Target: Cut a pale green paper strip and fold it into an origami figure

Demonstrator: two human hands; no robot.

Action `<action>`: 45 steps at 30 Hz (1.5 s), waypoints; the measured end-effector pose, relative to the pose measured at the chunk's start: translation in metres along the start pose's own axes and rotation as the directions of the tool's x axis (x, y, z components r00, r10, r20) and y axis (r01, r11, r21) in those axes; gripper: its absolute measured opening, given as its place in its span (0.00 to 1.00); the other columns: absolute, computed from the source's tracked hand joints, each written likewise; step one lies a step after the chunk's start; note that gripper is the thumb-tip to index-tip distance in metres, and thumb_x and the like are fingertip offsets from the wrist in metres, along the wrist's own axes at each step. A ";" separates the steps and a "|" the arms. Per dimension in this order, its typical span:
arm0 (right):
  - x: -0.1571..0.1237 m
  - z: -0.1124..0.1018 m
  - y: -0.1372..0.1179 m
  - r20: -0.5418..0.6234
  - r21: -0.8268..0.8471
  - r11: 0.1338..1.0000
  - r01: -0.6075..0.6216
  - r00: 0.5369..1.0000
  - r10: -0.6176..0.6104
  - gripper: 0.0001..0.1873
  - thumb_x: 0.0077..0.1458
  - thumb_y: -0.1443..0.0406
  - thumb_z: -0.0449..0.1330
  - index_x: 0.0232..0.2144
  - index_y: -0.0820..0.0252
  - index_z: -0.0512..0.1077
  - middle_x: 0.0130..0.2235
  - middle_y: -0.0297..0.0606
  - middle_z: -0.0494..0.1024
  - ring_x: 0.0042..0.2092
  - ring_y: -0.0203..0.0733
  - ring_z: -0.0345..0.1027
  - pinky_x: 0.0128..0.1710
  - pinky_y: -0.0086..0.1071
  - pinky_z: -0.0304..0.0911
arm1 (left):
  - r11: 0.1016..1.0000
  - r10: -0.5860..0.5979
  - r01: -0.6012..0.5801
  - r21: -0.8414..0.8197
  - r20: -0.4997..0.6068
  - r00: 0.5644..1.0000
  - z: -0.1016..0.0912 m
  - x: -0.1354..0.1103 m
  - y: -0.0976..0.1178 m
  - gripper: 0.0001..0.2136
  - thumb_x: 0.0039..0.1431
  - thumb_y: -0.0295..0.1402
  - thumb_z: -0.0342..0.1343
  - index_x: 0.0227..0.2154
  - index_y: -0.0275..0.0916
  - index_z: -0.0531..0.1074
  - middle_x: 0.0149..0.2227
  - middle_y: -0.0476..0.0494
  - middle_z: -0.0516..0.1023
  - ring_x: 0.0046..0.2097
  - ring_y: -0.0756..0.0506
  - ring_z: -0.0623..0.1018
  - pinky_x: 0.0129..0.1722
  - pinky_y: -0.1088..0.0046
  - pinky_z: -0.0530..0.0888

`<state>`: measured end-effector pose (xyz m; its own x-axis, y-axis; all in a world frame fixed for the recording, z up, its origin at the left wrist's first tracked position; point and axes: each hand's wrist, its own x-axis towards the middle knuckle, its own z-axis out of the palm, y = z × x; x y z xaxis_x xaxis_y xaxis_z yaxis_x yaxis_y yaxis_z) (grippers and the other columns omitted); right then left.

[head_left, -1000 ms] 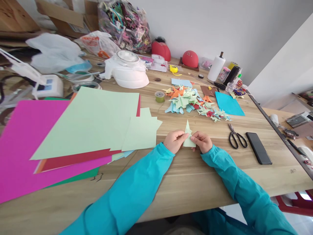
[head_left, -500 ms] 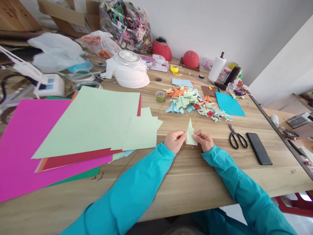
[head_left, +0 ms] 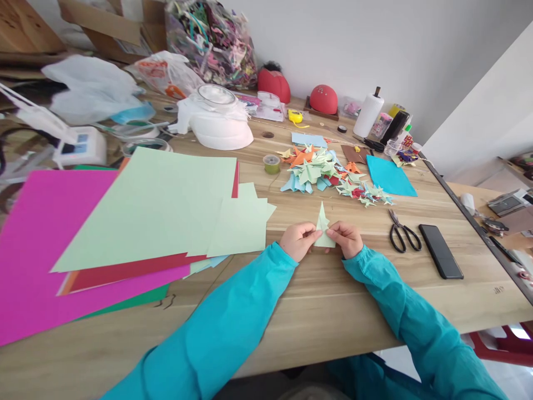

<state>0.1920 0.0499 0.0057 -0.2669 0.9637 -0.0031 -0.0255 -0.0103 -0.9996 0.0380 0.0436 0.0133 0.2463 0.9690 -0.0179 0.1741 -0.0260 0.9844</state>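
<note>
Between my two hands is a small folded piece of pale green paper (head_left: 322,223), its long point facing away from me and its broad end toward me. My left hand (head_left: 298,241) pinches its left side, the thumb lying on the paper. On the right side, the thumb and fingers of my right hand (head_left: 346,239) grip the edge by a small notched flap. The fingers beneath the paper are mostly hidden. Just beyond my hands lies a heap of folded paper shapes (head_left: 310,171) in green, orange, blue and red.
Large coloured sheets (head_left: 150,205) and smaller green squares (head_left: 241,222) lie to the left. Black-handled scissors (head_left: 403,230) and a phone (head_left: 441,251) are on the right. A green tape roll (head_left: 272,163), a turquoise sheet (head_left: 390,175) and a white cap (head_left: 220,128) sit farther back.
My left thumb has moved right, farther onto the folded paper. The right hand has slid slightly toward the paper's middle; both hands still hold it.
</note>
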 end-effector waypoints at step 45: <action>0.003 -0.007 0.002 -0.008 0.075 0.997 -0.013 1.000 0.014 0.19 0.40 0.51 0.63 0.21 0.59 0.66 0.16 0.29 0.72 0.17 0.36 0.66 0.15 0.29 0.63 | 0.999 -0.029 0.025 0.025 0.157 0.987 -0.003 -0.003 0.005 0.14 0.52 0.41 0.47 0.17 0.39 0.60 0.09 0.58 0.61 0.12 0.55 0.59 0.15 0.79 0.57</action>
<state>0.1979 0.0548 0.0036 -0.2592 0.9657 -0.0171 -0.0946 -0.0430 -0.9946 0.0349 0.0419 0.0186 0.3876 0.9189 -0.0734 0.2038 -0.0077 0.9790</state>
